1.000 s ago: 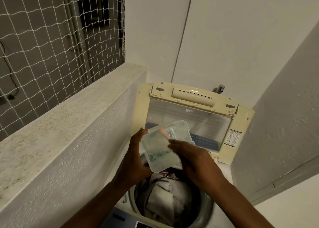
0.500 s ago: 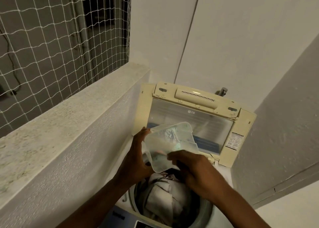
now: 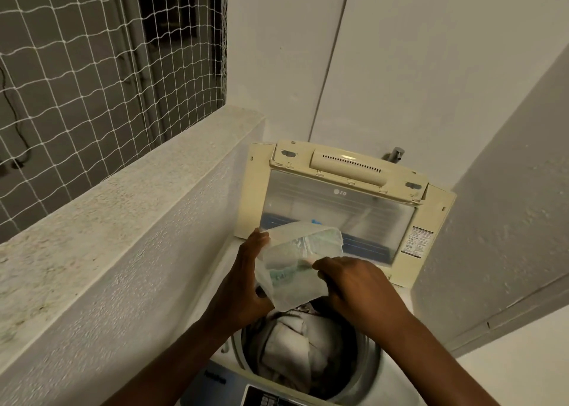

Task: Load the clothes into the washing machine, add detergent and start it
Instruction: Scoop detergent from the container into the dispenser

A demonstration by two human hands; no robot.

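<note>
A top-loading washing machine [image 3: 397, 384] stands below me with its cream lid [image 3: 345, 196] raised against the wall. Pale and dark clothes [image 3: 295, 347] fill the drum. Over the drum I hold a translucent plastic detergent container [image 3: 295, 267] with greenish contents, tilted. My left hand [image 3: 243, 285] grips its left side. My right hand [image 3: 357, 285] is closed on its right edge, fingers at the rim. The control panel [image 3: 264, 398] shows at the bottom edge.
A speckled stone ledge [image 3: 123, 196] on a rough white wall runs along the left, with white netting [image 3: 92, 67] above it. A tap [image 3: 395, 153] sticks out behind the lid. A grey wall [image 3: 498, 236] closes in on the right.
The container has tipped further, its upper edge turned away from me. My right hand slid lower along its right edge. My view shifted slightly downward.
</note>
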